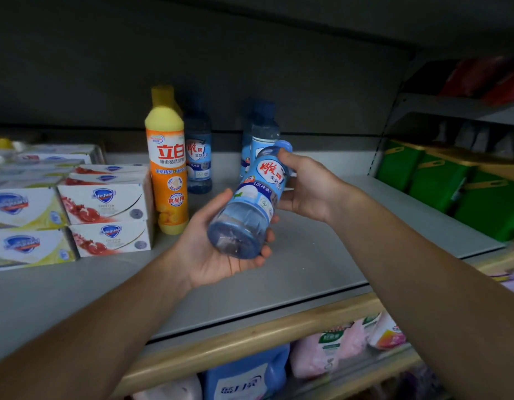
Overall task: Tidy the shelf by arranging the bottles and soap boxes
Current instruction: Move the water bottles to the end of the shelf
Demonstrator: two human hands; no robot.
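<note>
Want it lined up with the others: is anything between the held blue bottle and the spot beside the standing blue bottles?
Nothing visible: the shelf beneath the held blue bottle lies bare up to the standing blue bottles.

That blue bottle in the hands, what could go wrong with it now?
The clear blue plastic bottle lies tilted, its base cupped by the left hand and its neck held by the right hand. It might slip and drop onto the grey shelf. Set down carelessly, it could knock the standing blue bottle just behind.
</note>
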